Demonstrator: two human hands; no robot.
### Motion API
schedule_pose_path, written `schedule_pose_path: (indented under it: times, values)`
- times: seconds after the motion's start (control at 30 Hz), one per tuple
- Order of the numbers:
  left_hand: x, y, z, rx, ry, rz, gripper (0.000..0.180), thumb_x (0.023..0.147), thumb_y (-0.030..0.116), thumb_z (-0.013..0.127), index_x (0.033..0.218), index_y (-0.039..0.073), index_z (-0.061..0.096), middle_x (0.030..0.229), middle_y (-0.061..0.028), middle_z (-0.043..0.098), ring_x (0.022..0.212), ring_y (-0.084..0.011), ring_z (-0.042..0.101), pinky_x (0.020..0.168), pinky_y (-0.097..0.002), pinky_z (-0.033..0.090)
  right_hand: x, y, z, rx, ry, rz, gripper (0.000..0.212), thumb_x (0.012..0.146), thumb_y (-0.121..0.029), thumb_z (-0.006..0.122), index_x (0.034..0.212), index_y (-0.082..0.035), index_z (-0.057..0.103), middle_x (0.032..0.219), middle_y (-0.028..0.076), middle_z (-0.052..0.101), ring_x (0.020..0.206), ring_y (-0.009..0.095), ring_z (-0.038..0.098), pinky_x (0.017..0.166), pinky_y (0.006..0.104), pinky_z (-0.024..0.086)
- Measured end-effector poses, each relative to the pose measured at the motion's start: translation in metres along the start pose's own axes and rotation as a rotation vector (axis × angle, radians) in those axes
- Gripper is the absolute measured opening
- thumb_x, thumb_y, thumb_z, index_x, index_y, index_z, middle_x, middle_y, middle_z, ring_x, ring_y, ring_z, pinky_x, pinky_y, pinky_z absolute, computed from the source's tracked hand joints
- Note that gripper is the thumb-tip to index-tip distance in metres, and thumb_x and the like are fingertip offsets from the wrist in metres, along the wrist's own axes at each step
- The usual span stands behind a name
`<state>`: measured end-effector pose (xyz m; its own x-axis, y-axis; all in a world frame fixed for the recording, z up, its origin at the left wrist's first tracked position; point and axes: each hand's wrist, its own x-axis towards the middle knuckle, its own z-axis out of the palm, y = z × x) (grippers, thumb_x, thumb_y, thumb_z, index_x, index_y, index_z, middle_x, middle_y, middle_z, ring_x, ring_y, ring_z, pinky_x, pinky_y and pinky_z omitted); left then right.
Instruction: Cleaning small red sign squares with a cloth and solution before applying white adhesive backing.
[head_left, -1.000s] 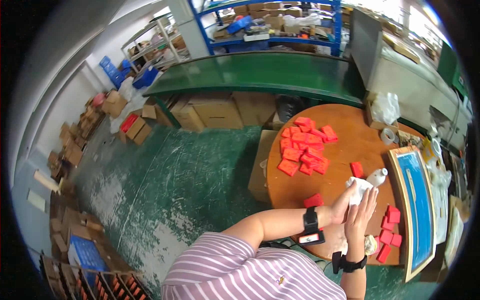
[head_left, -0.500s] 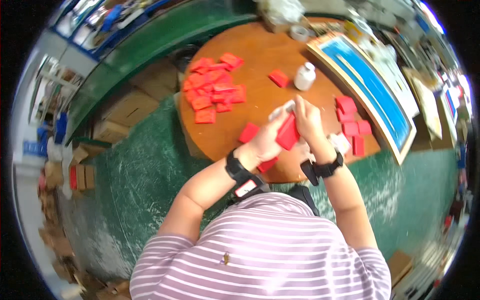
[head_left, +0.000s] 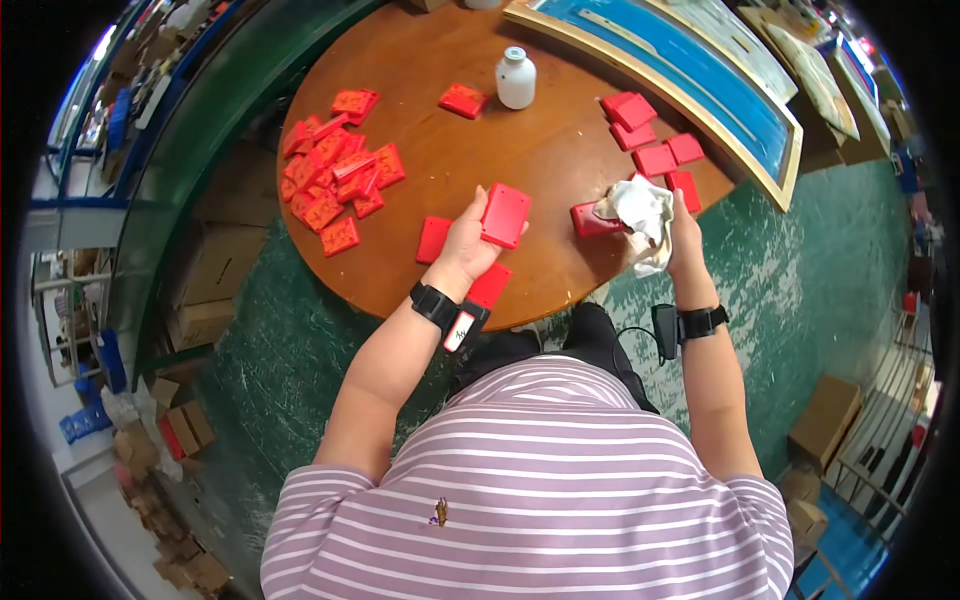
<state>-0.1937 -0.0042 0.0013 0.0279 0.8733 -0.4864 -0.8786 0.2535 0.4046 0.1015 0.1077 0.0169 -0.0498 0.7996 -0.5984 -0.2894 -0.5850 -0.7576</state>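
Note:
My left hand [head_left: 464, 252] grips a flat red plastic case [head_left: 506, 215] by its side, smooth face up, above the table's near part. On the right, my right hand [head_left: 685, 240] is closed round a crumpled white cloth [head_left: 645, 208], whose folds hide most of the fingers. Next to the cloth lies another red case [head_left: 592, 221], partly covered by it. Two more red cases lie by my left hand, one left of it [head_left: 432, 240] and one beneath the wrist [head_left: 490, 287].
The round brown table [head_left: 420, 150] carries a pile of printed red pieces [head_left: 335, 170] on the left. A white bottle [head_left: 516, 80] stands at the back beside a single red piece [head_left: 462, 100]. Several red cases [head_left: 655, 159] sit at the right, before a wood-framed blue screen [head_left: 690, 80].
My hands were together at one red case and have parted. The left keeps the case; the right has moved away to the right with the white cloth. The whole view has shifted.

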Motion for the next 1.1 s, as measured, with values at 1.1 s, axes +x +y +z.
schedule_pose_path:
  times: [1.1]
  values:
    - [-0.003,-0.014,0.144,-0.088,-0.142,0.578,0.011,0.09,0.007,0.052,0.099,0.014,0.049,0.11,-0.0085,0.058,0.106,-0.0282,0.058,0.097,-0.0484,0.046,-0.089,0.002,0.111,0.0,-0.39,-0.312,0.035,0.093,-0.016,0.063,0.122,0.001,0.052,0.105,0.005,0.063,0.092,0.009,0.057,0.08,0.0238,0.047]
